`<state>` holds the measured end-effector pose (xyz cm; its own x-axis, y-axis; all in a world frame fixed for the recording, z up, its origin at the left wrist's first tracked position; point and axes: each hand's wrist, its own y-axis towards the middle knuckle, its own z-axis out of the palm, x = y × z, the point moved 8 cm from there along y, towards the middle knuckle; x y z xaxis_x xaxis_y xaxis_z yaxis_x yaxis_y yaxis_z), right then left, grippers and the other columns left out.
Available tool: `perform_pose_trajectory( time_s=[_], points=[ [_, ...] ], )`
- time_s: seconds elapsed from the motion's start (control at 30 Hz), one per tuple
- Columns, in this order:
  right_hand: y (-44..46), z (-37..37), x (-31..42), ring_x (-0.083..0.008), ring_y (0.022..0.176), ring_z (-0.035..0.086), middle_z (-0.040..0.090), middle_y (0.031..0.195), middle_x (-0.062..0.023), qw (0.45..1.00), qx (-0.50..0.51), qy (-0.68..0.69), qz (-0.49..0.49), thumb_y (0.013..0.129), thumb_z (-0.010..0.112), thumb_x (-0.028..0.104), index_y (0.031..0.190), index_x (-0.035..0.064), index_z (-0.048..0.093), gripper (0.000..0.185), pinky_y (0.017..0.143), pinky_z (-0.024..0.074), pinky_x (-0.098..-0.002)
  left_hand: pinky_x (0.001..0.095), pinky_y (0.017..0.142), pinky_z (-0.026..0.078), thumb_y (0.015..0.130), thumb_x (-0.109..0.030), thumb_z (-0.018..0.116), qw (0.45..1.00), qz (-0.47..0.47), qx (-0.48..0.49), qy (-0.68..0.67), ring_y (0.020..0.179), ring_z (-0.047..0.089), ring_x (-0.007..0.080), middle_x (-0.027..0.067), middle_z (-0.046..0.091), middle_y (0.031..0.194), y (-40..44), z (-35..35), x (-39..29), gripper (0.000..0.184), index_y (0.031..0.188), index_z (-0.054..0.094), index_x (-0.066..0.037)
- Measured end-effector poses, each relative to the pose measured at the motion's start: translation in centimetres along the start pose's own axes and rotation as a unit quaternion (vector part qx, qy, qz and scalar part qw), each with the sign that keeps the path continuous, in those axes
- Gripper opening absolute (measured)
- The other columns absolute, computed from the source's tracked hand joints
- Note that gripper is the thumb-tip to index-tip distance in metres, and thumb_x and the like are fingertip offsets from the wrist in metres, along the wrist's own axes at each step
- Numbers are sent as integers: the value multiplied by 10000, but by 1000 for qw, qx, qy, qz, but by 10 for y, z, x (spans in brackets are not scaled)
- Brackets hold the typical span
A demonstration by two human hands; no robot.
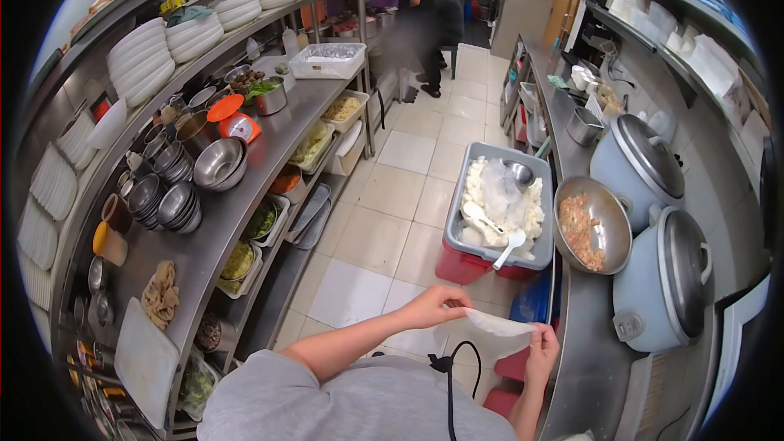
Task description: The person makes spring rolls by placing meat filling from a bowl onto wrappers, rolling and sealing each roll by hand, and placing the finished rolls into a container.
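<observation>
My left hand (434,307) and my right hand (540,351) are in front of my body, above the floor. Between them stretches a thin, whitish, see-through strip (500,325) that looks like film or a bag; its exact kind is unclear. Each hand pinches one end of it. Just beyond stands a grey tub (452,204) of white rice (530,206). In the tub lie a crumpled clear plastic bag (500,188), a metal bowl or scoop (519,174) and a white rice paddle (511,247). To its right, a metal bowl (614,237) holds an orange-pink chopped mixture (577,224).
Two big rice cookers (637,159) stand on the right counter (584,343). On the left, a steel counter (245,220) carries stacked metal bowls (171,208), an orange scale (239,126) and a white cutting board (145,359). Co-workers (437,24) are farther down the aisle.
</observation>
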<state>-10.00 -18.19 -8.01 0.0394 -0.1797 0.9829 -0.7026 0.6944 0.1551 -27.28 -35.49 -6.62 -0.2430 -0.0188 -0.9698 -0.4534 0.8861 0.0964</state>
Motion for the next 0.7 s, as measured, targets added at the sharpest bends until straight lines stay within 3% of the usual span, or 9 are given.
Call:
perform_pose_trajectory(
  time_s=[0.07, 0.1, 0.17, 0.23, 0.53, 0.57, 0.7],
  points=[
    [9, 7, 2, -77, 765, 510, 583, 813, -11, 1000, 11, 5, 15, 925, 516, 142, 884, 6, 580, 156, 707, 413, -217, 286, 830, 463, 861, -124, 590, 997, -30, 8, -66, 921, 599, 144, 48, 655, 944, -1, -3, 4, 154, 975, 637, -33],
    [11, 10, 1, -82, 792, 512, 585, 826, -18, 999, 19, 10, 32, 918, 514, 117, 878, -3, 586, 145, 732, 413, -222, 286, 830, 463, 861, -124, 590, 997, -30, 7, -66, 921, 599, 144, 48, 655, 944, -2, -6, 6, 154, 975, 637, -33],
    [15, 17, 0, -78, 781, 507, 582, 822, -17, 998, 36, 13, 43, 919, 517, 123, 878, 1, 587, 147, 725, 412, -218, 277, 853, 447, 872, -113, 576, 978, -48, -3, -203, 950, 578, 125, 43, 640, 987, -5, -12, 15, 153, 995, 617, -34],
    [20, 31, 8, -79, 778, 508, 584, 821, -15, 997, 72, -4, 24, 918, 520, 124, 876, 2, 589, 146, 722, 411, -219, 269, 851, 440, 881, -119, 568, 974, -56, -1, -221, 957, 567, 115, 39, 626, 1010, -8, -17, 19, 151, 999, 603, -32],
    [18, 37, 3, -54, 690, 503, 572, 765, 7, 995, 49, 49, 71, 923, 531, 154, 883, 41, 570, 126, 632, 413, -207, 255, 795, 451, 889, -187, 581, 945, -147, -19, -291, 876, 579, 97, 28, 629, 933, -5, -12, 40, 169, 962, 608, -37],
    [17, 33, 3, -53, 655, 513, 575, 749, 3, 997, 31, 42, 54, 921, 533, 148, 888, 35, 572, 124, 590, 424, -214, 249, 774, 460, 886, -191, 586, 936, -162, 2, -313, 859, 583, 94, 27, 630, 928, -4, -10, 39, 170, 960, 611, -39],
    [9, 35, 2, -47, 672, 504, 568, 754, 9, 994, 14, 82, 72, 924, 528, 153, 873, 41, 571, 130, 608, 413, -201, 232, 713, 481, 878, -203, 599, 906, -173, 54, -382, 806, 593, 82, 22, 635, 903, -6, 2, 42, 175, 958, 618, -49]
  ],
)
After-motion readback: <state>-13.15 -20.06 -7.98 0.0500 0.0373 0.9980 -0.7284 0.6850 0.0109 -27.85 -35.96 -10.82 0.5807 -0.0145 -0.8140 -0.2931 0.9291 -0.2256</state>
